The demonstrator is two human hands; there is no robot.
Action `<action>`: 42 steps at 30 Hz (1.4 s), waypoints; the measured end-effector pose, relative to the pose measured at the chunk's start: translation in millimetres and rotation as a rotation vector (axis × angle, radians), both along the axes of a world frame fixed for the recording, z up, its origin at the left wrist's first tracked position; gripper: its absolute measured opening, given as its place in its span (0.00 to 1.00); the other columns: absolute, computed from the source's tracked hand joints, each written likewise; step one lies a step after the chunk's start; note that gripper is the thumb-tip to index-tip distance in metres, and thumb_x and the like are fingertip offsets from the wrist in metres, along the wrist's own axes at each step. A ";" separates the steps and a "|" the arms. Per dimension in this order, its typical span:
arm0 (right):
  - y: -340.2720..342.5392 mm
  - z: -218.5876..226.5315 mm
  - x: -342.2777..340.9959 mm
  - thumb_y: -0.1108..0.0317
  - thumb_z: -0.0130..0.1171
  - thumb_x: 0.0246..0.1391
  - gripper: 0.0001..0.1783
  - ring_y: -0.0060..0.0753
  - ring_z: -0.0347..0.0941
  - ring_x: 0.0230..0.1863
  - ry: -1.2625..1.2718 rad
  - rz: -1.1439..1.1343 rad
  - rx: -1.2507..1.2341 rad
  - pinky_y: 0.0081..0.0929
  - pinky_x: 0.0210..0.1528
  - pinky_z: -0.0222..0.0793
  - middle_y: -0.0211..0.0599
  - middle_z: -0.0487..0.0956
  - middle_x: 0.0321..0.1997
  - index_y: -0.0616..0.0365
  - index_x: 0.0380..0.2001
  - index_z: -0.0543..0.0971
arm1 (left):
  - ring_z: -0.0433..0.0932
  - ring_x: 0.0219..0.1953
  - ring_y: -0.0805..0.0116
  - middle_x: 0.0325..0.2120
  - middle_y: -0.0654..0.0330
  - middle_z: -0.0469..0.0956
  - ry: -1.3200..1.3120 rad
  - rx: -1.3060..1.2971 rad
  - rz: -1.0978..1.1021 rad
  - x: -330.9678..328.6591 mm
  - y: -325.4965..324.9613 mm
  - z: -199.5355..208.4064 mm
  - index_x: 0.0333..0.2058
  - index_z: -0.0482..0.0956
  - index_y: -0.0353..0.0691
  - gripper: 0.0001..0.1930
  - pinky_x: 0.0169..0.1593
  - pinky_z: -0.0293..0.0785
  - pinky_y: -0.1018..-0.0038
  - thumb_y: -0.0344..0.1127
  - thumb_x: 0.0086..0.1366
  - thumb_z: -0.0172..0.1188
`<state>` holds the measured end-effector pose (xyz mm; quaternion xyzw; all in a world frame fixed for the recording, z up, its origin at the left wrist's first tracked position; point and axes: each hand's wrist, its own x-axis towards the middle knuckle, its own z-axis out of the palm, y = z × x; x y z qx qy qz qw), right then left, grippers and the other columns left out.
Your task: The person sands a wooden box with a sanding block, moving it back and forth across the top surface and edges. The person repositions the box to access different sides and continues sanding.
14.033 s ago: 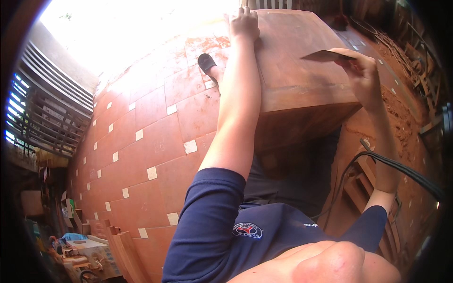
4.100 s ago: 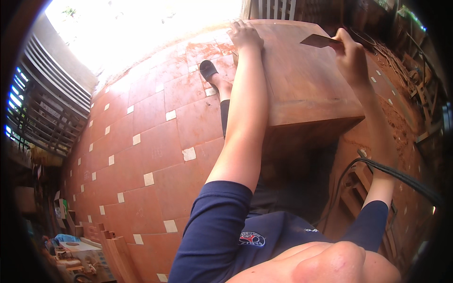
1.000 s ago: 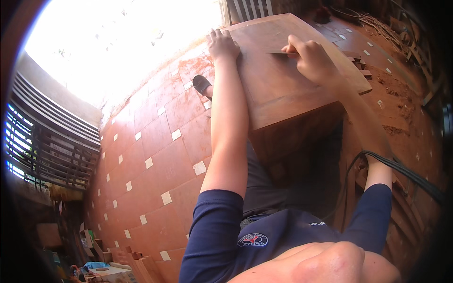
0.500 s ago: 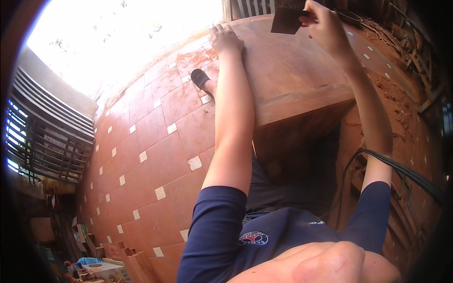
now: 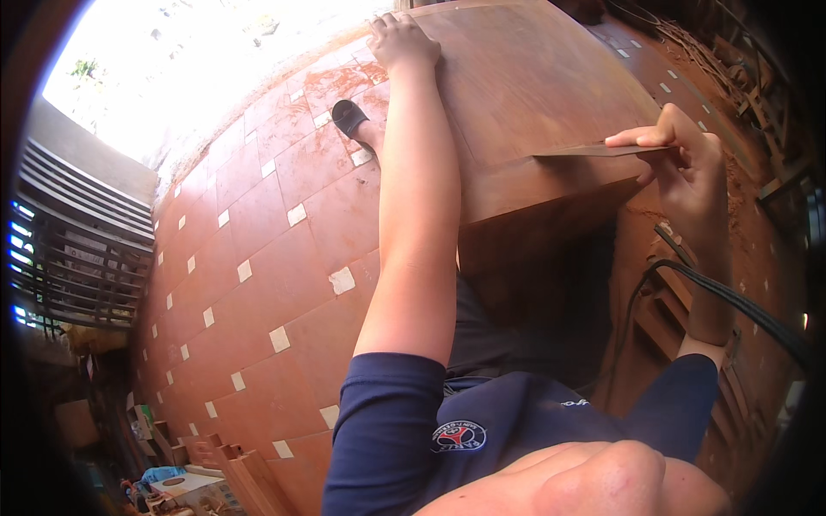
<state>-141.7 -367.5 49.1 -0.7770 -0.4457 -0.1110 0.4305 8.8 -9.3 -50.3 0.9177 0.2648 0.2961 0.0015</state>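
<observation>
A large reddish-brown wooden piece with a broad flat top (image 5: 533, 77) and a thick near edge stands in front of me. On its far left edge rests my left hand (image 5: 406, 41), fingers apart and gripping nothing. Near the right end of the near edge, my right hand (image 5: 691, 159) pinches a thin, stiff, dark rectangular sheet (image 5: 594, 150) by its right end. I see that sheet almost edge-on, lying level along the near edge of the wood. Whether it touches the wood, I cannot tell.
Black cables (image 5: 731, 297) pass by my right forearm. Reddish tiles (image 5: 284, 241) with small white insets spread at left, where a foot in a black sandal (image 5: 348, 119) stands. Slatted railings (image 5: 86, 232) line the far left. Cut wood pieces (image 5: 254, 482) lie lower left, sticks (image 5: 705, 64) upper right.
My right hand has come down and nearer with the dark sheet, from above the far right of the wood to its near edge. The sheet has turned from face-on to edge-on.
</observation>
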 end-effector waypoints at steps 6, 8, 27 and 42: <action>35.5 -12.2 35.8 0.81 0.58 0.62 0.08 0.21 0.84 0.35 -0.059 -0.150 0.133 0.22 0.32 0.76 0.39 0.88 0.37 0.61 0.32 0.71 | 0.71 0.63 0.47 0.55 0.48 0.78 -0.497 0.028 -0.383 -3.7 41.2 -10.5 0.49 0.84 0.41 0.20 0.63 0.70 0.58 0.43 0.62 0.57; 49.4 -28.0 69.0 0.83 0.59 0.59 0.07 0.33 0.86 0.36 -0.244 -0.193 0.120 0.29 0.33 0.78 0.43 0.88 0.37 0.61 0.33 0.71 | 0.80 0.49 0.44 0.46 0.45 0.83 -0.678 -0.193 -0.630 -28.5 -13.7 9.3 0.46 0.84 0.39 0.16 0.61 0.69 0.59 0.40 0.66 0.56; 19.0 -13.5 -2.2 0.81 0.58 0.59 0.04 0.34 0.85 0.42 -0.067 0.050 0.107 0.26 0.38 0.77 0.46 0.87 0.41 0.63 0.35 0.81 | 0.85 0.27 0.61 0.30 0.60 0.86 0.065 0.325 -1.028 -201.3 -111.2 71.4 0.50 0.82 0.44 0.14 0.34 0.81 0.70 0.37 0.66 0.63; -138.8 -415.4 45.6 0.51 0.62 0.60 0.28 0.58 0.65 0.69 0.549 -1.193 -0.527 0.53 0.69 0.63 0.49 0.71 0.66 0.61 0.55 0.78 | 0.86 0.39 0.48 0.39 0.43 0.84 -0.170 0.020 -1.087 -67.8 -58.9 39.3 0.50 0.85 0.39 0.14 0.44 0.79 0.63 0.26 0.68 0.59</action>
